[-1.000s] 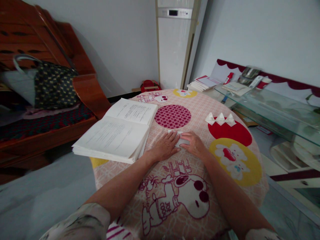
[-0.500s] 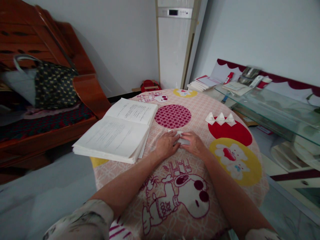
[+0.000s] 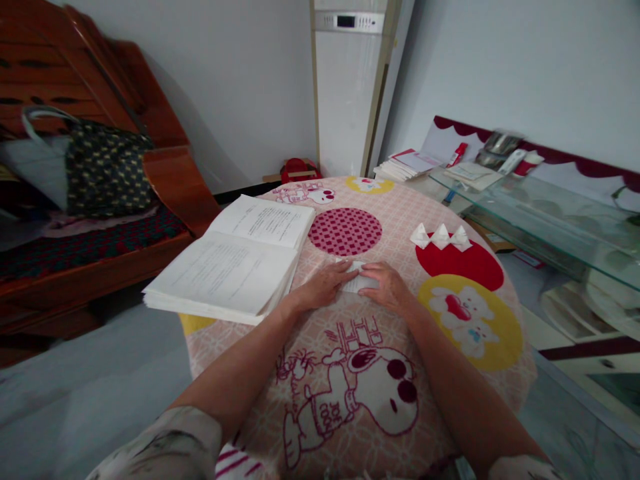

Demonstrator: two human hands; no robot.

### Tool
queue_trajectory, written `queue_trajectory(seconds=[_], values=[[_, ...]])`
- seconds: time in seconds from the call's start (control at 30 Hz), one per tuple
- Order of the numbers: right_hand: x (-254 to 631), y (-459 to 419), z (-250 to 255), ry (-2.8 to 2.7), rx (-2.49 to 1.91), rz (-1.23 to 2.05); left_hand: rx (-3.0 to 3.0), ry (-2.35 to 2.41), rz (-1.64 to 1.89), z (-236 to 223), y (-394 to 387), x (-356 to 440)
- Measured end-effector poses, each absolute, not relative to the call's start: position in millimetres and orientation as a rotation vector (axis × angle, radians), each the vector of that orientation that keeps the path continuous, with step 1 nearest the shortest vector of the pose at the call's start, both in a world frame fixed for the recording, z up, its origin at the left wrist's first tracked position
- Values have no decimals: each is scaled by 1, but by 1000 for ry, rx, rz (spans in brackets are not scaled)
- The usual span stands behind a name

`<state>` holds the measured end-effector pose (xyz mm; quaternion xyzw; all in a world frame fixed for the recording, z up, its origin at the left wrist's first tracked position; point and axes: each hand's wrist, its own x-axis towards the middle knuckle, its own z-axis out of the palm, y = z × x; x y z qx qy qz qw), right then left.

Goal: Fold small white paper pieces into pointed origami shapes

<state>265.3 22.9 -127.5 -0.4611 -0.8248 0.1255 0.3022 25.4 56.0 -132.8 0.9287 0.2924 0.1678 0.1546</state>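
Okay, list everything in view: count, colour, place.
Tablecloth: one, pink, centre
Small paper: one, white, cloth's middle
Folded shapes: three, white, cloth's right
Open book: one, white, cloth's left
Paper stack: one, mostly white, beyond cloth
Glass stand: one, clear, right
Metalware: count unclear, silver, on stand
Cup: one, red-white, on stand
Tall unit: one, white, back corner
Wooden bench: one, brown, left
Patterned bag: one, dark, on bench
Left hand: one, bare, touching paper
Right hand: one, bare, touching paper

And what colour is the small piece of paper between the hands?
The small piece of paper is white, as the head view shows.
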Motion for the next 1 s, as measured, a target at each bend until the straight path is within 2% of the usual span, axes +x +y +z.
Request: queue_trajectory(seconds=[0.27, 0.57, 0.7, 1.0], values=[[272, 26, -129, -2187, -1190, 395, 2664, 671, 285, -122, 62, 13], [270, 18, -124, -2275, -1216, 317, 2683, 957, 443, -124, 49, 32], [271, 5, -120, -2416, -1159, 219, 2730, 948, 453, -126, 47, 35], [299, -16, -121, -2437, -1081, 253, 2739, 925, 470, -128, 49, 33]])
